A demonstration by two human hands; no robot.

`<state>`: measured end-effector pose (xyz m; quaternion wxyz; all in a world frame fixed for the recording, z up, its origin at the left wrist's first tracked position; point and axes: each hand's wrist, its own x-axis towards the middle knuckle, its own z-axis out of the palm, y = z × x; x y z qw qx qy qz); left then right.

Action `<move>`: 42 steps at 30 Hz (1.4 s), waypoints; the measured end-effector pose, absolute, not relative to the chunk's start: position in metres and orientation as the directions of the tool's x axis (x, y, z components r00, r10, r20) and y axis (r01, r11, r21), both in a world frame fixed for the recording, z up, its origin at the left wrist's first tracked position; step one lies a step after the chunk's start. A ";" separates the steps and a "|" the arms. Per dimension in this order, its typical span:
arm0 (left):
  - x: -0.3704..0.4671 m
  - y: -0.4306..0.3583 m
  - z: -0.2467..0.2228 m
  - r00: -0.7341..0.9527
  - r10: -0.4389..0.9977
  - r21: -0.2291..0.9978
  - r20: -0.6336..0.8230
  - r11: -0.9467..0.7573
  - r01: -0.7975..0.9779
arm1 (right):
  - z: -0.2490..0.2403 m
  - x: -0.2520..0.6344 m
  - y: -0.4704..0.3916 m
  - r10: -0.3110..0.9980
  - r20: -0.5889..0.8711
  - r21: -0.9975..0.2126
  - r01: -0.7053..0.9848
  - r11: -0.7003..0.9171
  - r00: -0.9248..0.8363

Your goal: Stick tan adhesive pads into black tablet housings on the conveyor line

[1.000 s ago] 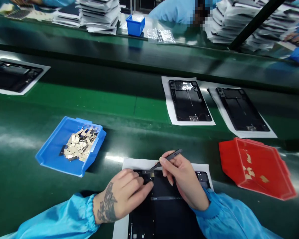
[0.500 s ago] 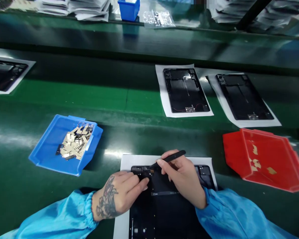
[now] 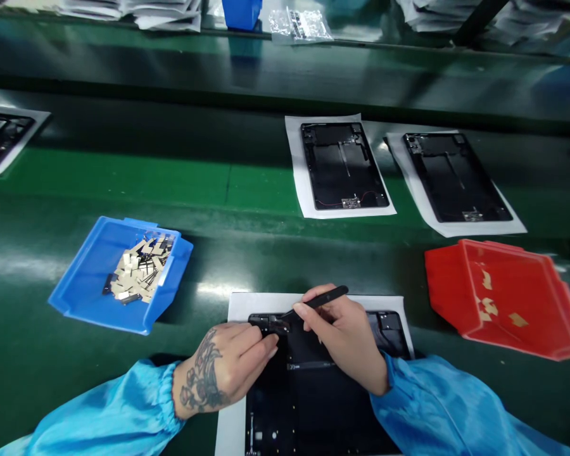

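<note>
My right hand point(image 3: 344, 335) pinches black tweezers point(image 3: 320, 299) over the device shell point(image 3: 327, 405); my left hand point(image 3: 225, 361) has its fingers bent together at the shell's far left corner, can't tell if they grip anything. Tweezers' long axis slants, tips down-left at that corner, blunt end up-right. Shell lies on a white sheet point(image 3: 251, 301) before me, far edge roughly crosswise, long axis unclear under my arm. Left: blue bin point(image 3: 83, 278), heaped beige and dark pieces point(image 3: 140, 272) toward its right side. Right: red bin point(image 3: 546, 304), few beige scraps point(image 3: 488, 307). Beyond: two similar shells point(image 3: 351, 183), angled, on sheets.
</note>
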<state>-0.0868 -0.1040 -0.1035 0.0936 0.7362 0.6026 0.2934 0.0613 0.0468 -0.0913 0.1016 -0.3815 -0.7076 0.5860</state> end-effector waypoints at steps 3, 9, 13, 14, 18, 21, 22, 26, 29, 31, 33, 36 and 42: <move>-0.087 -0.103 -0.102 0.096 0.944 0.501 0.315 -0.251 0.828 | -0.092 0.062 0.046 0.662 -0.302 -0.906 0.424 0.026 -0.686; -0.087 -0.102 -0.103 0.095 0.948 0.509 0.303 -0.246 0.825 | -0.092 0.062 0.046 0.663 -0.294 -0.905 0.424 0.039 -0.688; -0.087 -0.103 -0.103 0.095 0.949 0.501 0.301 -0.242 0.831 | -0.091 0.061 0.046 0.666 -0.296 -0.903 0.427 0.038 -0.684; -0.087 -0.103 -0.103 0.093 0.950 0.500 0.299 -0.239 0.833 | -0.091 0.061 0.046 0.667 -0.296 -0.902 0.429 0.039 -0.683; -0.087 -0.104 -0.103 0.090 0.950 0.500 0.299 -0.236 0.833 | -0.092 0.061 0.046 0.673 -0.294 -0.899 0.436 0.047 -0.679; -0.086 -0.103 -0.103 0.082 0.950 0.499 0.301 -0.230 0.836 | -0.093 0.061 0.046 0.676 -0.293 -0.896 0.440 0.052 -0.676; -0.086 -0.103 -0.103 0.080 0.951 0.499 0.300 -0.228 0.836 | -0.093 0.061 0.046 0.676 -0.291 -0.896 0.440 0.055 -0.677; -0.087 -0.104 -0.102 0.077 0.951 0.506 0.299 -0.226 0.832 | -0.094 0.061 0.046 0.675 -0.288 -0.895 0.442 0.064 -0.680; -0.087 -0.105 -0.102 0.074 0.948 0.488 0.310 -0.226 0.843 | -0.094 0.061 0.046 0.675 -0.282 -0.892 0.446 0.078 -0.681; -0.087 -0.106 -0.102 0.065 0.946 0.461 0.316 -0.213 0.862 | -0.093 0.061 0.046 0.675 -0.281 -0.890 0.448 0.082 -0.682; -0.087 -0.106 -0.102 0.051 0.946 0.423 0.319 -0.190 0.886 | -0.093 0.061 0.046 0.676 -0.283 -0.889 0.450 0.081 -0.681; -0.086 -0.105 -0.102 0.044 0.949 0.349 0.314 -0.158 0.924 | -0.093 0.061 0.046 0.680 -0.275 -0.891 0.446 0.085 -0.679; -0.084 -0.103 -0.102 0.071 0.953 0.243 0.294 -0.146 0.959 | -0.093 0.062 0.045 0.683 -0.263 -0.891 0.443 0.099 -0.681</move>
